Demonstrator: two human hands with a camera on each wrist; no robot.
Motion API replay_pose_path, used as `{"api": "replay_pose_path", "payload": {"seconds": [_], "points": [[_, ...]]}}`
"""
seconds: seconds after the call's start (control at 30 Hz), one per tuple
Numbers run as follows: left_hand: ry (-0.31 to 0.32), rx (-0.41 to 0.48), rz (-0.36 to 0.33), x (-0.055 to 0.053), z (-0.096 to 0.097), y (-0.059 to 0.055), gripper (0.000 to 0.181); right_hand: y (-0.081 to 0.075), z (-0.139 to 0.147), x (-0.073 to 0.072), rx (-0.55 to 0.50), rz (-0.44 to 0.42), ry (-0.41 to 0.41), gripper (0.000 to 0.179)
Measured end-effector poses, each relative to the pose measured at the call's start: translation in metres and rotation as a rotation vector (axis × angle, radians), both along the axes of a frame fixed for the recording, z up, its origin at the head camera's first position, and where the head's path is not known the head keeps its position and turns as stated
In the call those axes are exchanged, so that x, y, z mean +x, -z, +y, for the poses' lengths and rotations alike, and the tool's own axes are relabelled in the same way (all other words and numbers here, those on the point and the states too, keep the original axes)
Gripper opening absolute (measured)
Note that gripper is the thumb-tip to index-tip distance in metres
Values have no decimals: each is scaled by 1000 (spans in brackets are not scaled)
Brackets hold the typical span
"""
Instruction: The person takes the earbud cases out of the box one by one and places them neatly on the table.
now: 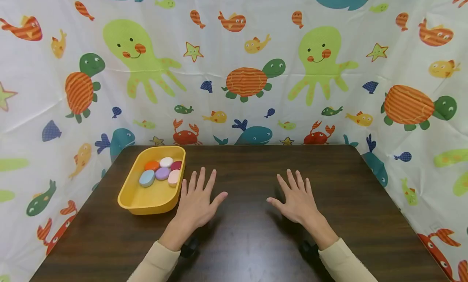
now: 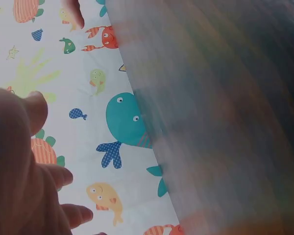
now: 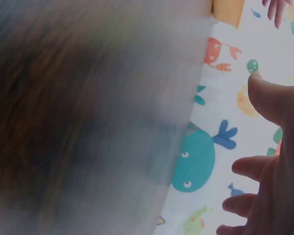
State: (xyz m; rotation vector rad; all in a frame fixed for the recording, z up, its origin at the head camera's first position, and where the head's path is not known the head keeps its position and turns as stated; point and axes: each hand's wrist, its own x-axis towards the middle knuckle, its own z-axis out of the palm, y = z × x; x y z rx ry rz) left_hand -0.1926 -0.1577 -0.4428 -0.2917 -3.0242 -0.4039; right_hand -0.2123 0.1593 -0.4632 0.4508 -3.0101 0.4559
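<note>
My left hand (image 1: pixel 196 203) is held over the table with its fingers spread, just right of a yellow tray (image 1: pixel 146 206). Its fingertips come close to the tray's right wall and it holds nothing. Inside the tray's far half sit several rounded discs: a light blue disc (image 1: pixel 147 178), a purple disc (image 1: pixel 162 173), an orange disc (image 1: pixel 152 165), a white disc (image 1: pixel 166 162), a dark red disc (image 1: pixel 176 165) and a pale pink disc (image 1: pixel 174 178). To the right, my right hand (image 1: pixel 297 203) also has its fingers spread and grips nothing.
A dark brown wooden table (image 1: pixel 248 237) extends under both hands. Behind it and along its sides hangs a white curtain (image 1: pixel 215 131) printed with sea animals. Each wrist wears a small black device, seen below the hands.
</note>
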Motion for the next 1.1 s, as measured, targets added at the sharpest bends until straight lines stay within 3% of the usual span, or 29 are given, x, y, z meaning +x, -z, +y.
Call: {"api": "replay_pose_path", "payload": {"seconds": [0.2,0.37,0.87,1.1], "points": [[13,42,-11,1,-13,-8,86,0,-6,-4,-26,-17,-31,88],[24,44,21,0,-26,-13,82,0,-11,-8,-19,-26,-67,88],[24,113,133,9,-62,-8,66,-5,-36,-13,-96,-59,-116,82],[14,173,175,12,-88,-13,59,-6,-50,-12,-98,-83,-131,79]]}}
